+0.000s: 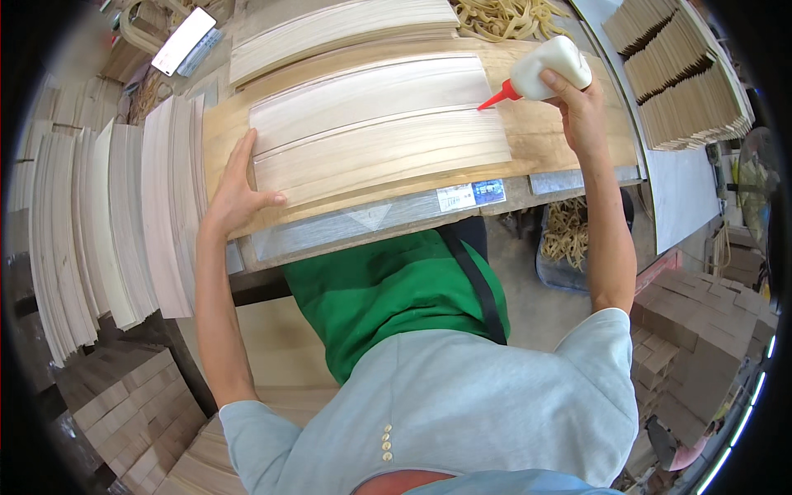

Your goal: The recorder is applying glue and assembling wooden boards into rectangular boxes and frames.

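Two pale wooden boards [379,115] lie side by side on a larger wooden panel [544,132], with a narrow groove running lengthwise between them. My left hand [238,191] rests at their left end, fingers spread and thumb along the near edge. A white glue bottle [551,69] with a red nozzle [500,95] is gripped in my right hand [575,103]. It is tilted, and its tip points down at the right end of the groove, touching or very close to the wood. Whether glue is coming out cannot be made out.
Stacks of thin boards [169,206] stand to the left, and more boards [346,37] lie behind. Tan rubber bands [507,16] heap at the far side; others fill a bin [565,235] below the table. Stacked slats [676,74] stand far right. A phone [185,41] sits far left.
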`<state>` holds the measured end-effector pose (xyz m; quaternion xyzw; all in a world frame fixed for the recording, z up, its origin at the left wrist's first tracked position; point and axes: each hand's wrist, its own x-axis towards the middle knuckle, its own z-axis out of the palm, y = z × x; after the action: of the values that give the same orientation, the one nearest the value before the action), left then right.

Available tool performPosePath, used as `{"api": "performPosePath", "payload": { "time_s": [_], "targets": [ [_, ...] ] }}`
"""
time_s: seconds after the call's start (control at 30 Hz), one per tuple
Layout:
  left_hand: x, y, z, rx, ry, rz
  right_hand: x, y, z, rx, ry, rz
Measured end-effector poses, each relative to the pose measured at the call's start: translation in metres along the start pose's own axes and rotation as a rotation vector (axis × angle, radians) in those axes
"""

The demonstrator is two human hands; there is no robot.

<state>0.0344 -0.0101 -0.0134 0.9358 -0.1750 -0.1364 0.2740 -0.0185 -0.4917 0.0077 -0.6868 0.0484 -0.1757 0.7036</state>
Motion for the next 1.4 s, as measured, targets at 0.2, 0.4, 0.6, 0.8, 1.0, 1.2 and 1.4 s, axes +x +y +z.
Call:
{"api": "performPosePath", "payload": {
  "time_s": [0.2, 0.4, 0.6, 0.8, 1.0, 1.2, 1.4],
  "targets": [
    [0.002, 0.006, -0.007, 0.081, -0.044, 0.048, 0.008, -0.008, -0.02, -0.08, 0.015, -0.046],
    [0.015, 0.062, 0.015, 0.292, -0.099, 0.17, -0.007, -0.001, -0.035, 0.335, 0.159, -0.017],
    [0.031, 0.088, 0.042, 0.335, -0.156, 0.262, 0.005, 0.051, -0.02, 0.547, 0.433, -0.042],
    [0.032, 0.09, 0.043, 0.315, -0.168, 0.241, 0.023, 0.062, -0.005, 0.546, 0.503, -0.048],
    [0.032, 0.089, 0.044, 0.313, -0.166, 0.237, 0.031, 0.07, 0.0, 0.522, 0.484, -0.069],
    [0.031, 0.088, 0.044, 0.306, -0.159, 0.245, 0.025, 0.07, -0.003, 0.494, 0.473, -0.076],
    [0.032, 0.086, 0.045, 0.306, -0.153, 0.264, 0.003, 0.058, -0.01, 0.458, 0.48, -0.057]
  ]
}}
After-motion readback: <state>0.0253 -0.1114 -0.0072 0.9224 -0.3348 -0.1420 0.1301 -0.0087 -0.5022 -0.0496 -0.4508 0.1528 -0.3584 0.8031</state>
